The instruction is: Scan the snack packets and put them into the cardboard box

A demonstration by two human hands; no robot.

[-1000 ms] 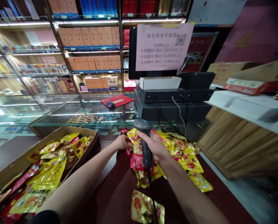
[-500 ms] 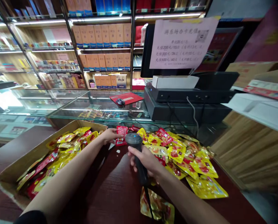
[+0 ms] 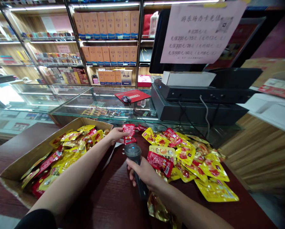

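The right hand point(image 3: 142, 172) closes firmly around a handheld barcode scanner point(image 3: 133, 152); the left hand point(image 3: 115, 135) pinches a red snack packet point(image 3: 129, 132) upright, just beyond the scanner's head, not touching it.

A computer mouse point(image 3: 126, 99) sits on a red mat point(image 3: 138, 94) atop the glass counter point(image 3: 96, 107).
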